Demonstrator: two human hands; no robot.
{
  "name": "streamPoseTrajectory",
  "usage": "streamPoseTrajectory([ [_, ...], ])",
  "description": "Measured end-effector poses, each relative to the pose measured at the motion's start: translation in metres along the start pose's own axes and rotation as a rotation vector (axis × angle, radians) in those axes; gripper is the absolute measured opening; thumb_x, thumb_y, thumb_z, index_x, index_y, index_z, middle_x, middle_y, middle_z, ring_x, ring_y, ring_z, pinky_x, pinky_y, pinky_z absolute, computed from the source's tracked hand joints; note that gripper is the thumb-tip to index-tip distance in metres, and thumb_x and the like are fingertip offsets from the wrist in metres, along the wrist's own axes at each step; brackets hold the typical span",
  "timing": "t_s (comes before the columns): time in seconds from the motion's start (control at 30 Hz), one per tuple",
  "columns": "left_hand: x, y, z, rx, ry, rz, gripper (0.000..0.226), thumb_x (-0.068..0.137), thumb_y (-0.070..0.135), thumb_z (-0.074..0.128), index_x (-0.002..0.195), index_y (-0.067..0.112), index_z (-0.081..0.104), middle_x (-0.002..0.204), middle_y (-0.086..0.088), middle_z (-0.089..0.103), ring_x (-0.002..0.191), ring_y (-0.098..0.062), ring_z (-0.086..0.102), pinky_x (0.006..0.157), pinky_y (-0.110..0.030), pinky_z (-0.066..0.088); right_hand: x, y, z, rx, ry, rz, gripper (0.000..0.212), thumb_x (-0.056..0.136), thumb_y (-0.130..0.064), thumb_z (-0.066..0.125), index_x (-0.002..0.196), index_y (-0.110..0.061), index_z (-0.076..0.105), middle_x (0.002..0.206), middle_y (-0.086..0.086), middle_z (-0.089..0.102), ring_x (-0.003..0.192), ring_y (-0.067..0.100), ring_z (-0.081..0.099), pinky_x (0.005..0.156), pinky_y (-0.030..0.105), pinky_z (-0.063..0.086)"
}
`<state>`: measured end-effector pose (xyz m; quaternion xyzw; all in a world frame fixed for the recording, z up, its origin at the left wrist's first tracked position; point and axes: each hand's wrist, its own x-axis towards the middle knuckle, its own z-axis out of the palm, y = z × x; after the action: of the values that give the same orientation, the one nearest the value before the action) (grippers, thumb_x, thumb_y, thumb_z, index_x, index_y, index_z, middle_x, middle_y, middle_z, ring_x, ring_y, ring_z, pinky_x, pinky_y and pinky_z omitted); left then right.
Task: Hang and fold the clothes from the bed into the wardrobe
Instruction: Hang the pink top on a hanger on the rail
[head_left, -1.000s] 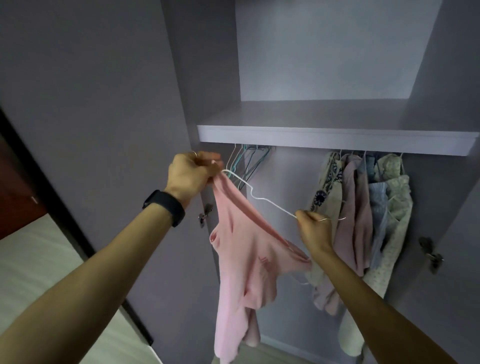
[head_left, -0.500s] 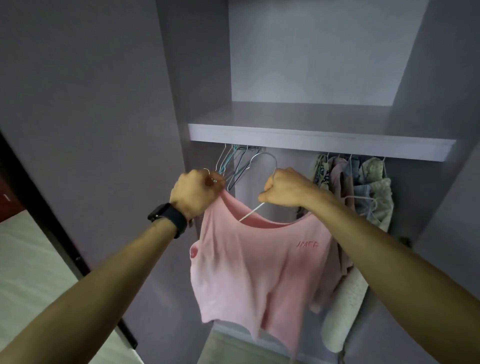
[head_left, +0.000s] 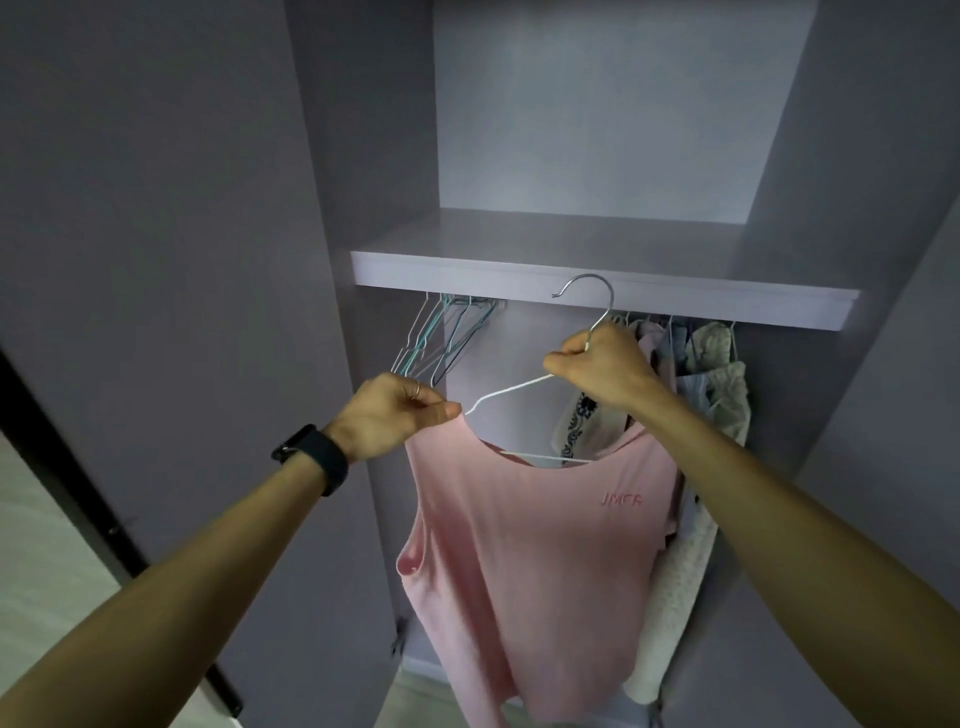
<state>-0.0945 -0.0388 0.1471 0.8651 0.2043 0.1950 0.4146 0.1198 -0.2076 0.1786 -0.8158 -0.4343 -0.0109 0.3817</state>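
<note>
- Left hand (head_left: 395, 415): fingers curled, pinching the shoulder strap of a pink top (head_left: 530, 561) at the left end of the neckline. Thumb and forefinger meet on the cloth. A thin ring (head_left: 416, 388) is on one finger and a dark watch (head_left: 311, 457) on the wrist.
- Right hand (head_left: 597, 369): closed in a fist round the neck of a white wire hanger (head_left: 506, 393), just below its hook (head_left: 587, 291).
- Hanger: held upright in front of the open wardrobe. The hook's curve stands against the front edge of the shelf (head_left: 467, 273), free in the air and caught on nothing. One sloping arm runs from the right hand down toward the left hand. The bottom bar shows inside the neckline.
- Pink top: sleeveless, hanging from the hanger and the left hand, front toward the camera. Small pink lettering (head_left: 621, 500) sits on the chest. The hem drops low into the wardrobe opening. The right shoulder is hidden behind the right forearm, so I cannot tell how it sits on the wire.
- Wardrobe: under the shelf, a bunch of bare hangers (head_left: 441, 338), white, teal and dark, hangs at the left, just above the left hand.
- At the right, behind the right hand and arm, several pale clothes (head_left: 717, 374) hang close together, some patterned.
- Wardrobe door (head_left: 156, 260): stands open at the left, grey-lilac like the inside.
</note>
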Motion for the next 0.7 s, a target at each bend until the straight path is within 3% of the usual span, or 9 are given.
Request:
streamPoseTrajectory([
  [0.13, 0.001, 0.004, 0.005, -0.104, 0.092, -0.002, 0.014, 0.085, 0.034, 0.078, 0.086, 0.021, 0.082, 0.067, 0.020, 0.069, 0.051, 0.012, 0.055, 0.043, -0.003, 0.037, 0.000, 0.004, -0.007, 0.013, -0.114, 0.051, 0.040, 0.074, -0.023, 0.068, 0.044, -0.016, 0.043, 0.044, -0.006, 0.025, 0.045, 0.009, 0.024, 0.052, 0.027, 0.024],
  [0.17, 0.001, 0.006, 0.009, -0.116, 0.087, -0.017, 0.012, 0.084, 0.034, 0.079, 0.083, 0.023, 0.081, 0.068, 0.020, 0.070, 0.055, 0.011, 0.058, 0.050, -0.003, 0.041, -0.002, 0.005, -0.005, -0.032, -0.164, 0.052, 0.040, 0.075, -0.023, 0.068, 0.043, -0.016, 0.044, 0.043, -0.008, 0.026, 0.043, 0.008, 0.025, 0.050, 0.026, 0.024],
  [0.23, 0.002, 0.007, 0.015, -0.157, 0.047, -0.017, 0.010, 0.083, 0.033, 0.080, 0.085, 0.024, 0.082, 0.083, 0.017, 0.075, 0.081, 0.006, 0.068, 0.079, -0.015, 0.051, -0.007, 0.002, 0.004, -0.103, -0.229, 0.025, 0.037, 0.075, -0.023, 0.068, 0.043, -0.016, 0.051, 0.038, -0.008, 0.031, 0.039, 0.007, 0.032, 0.045, 0.021, 0.029],
  [0.3, 0.004, 0.012, 0.019, -0.181, -0.035, -0.010, 0.017, 0.083, 0.030, 0.081, 0.098, 0.023, 0.081, 0.098, 0.012, 0.077, 0.098, -0.002, 0.069, 0.096, -0.022, 0.049, -0.011, 0.000, 0.014, -0.063, -0.164, 0.018, 0.034, 0.075, -0.025, 0.065, 0.043, -0.023, 0.055, 0.036, -0.007, 0.033, 0.038, 0.006, 0.037, 0.040, 0.013, 0.027],
  [0.4, 0.007, 0.021, 0.017, 0.044, -0.089, -0.022, 0.027, 0.083, 0.043, 0.078, 0.108, 0.033, 0.076, 0.100, 0.020, 0.074, 0.096, 0.004, 0.066, 0.090, -0.015, 0.046, -0.008, -0.002, 0.021, -0.049, -0.044, -0.002, 0.031, 0.074, -0.028, 0.062, 0.046, -0.022, 0.053, 0.038, -0.004, 0.031, 0.041, 0.010, 0.034, 0.040, 0.016, 0.028],
  [0.5, 0.011, 0.037, 0.023, 0.244, -0.126, 0.082, 0.022, 0.087, 0.042, 0.073, 0.106, 0.032, 0.075, 0.096, 0.016, 0.074, 0.094, -0.001, 0.067, 0.089, -0.020, 0.050, -0.005, -0.012, 0.022, -0.086, -0.068, -0.052, 0.036, 0.080, -0.032, 0.063, 0.048, -0.018, 0.056, 0.039, -0.006, 0.042, 0.044, 0.007, 0.044, 0.043, 0.016, 0.031],
  [0.6, 0.013, 0.050, 0.035, 0.098, -0.150, 0.135, 0.021, 0.097, 0.034, 0.064, 0.097, 0.016, 0.075, 0.079, 0.003, 0.074, 0.071, -0.014, 0.070, 0.076, -0.026, 0.056, -0.008, -0.021, 0.013, 0.005, -0.115, -0.129, 0.040, 0.086, -0.049, 0.064, 0.058, -0.020, 0.067, 0.048, -0.012, 0.056, 0.051, 0.002, 0.055, 0.052, 0.011, 0.036],
  [0.63, 0.013, 0.050, 0.036, 0.029, -0.124, 0.148, 0.020, 0.099, 0.028, 0.063, 0.096, 0.013, 0.075, 0.074, -0.001, 0.073, 0.063, -0.016, 0.067, 0.069, -0.025, 0.055, -0.010, -0.017, 0.005, 0.085, -0.118, -0.135, 0.038, 0.085, -0.055, 0.063, 0.066, -0.022, 0.070, 0.058, -0.013, 0.064, 0.059, 0.002, 0.060, 0.062, 0.015, 0.043],
  [0.7, 0.011, 0.044, 0.030, -0.034, -0.066, 0.183, 0.016, 0.099, 0.017, 0.061, 0.094, 0.011, 0.075, 0.071, -0.001, 0.070, 0.053, -0.008, 0.060, 0.061, -0.019, 0.049, -0.018, 0.005, -0.016, 0.176, -0.126, -0.114, 0.036, 0.085, -0.061, 0.061, 0.088, -0.028, 0.075, 0.081, -0.016, 0.072, 0.081, 0.002, 0.067, 0.076, 0.023, 0.048],
])
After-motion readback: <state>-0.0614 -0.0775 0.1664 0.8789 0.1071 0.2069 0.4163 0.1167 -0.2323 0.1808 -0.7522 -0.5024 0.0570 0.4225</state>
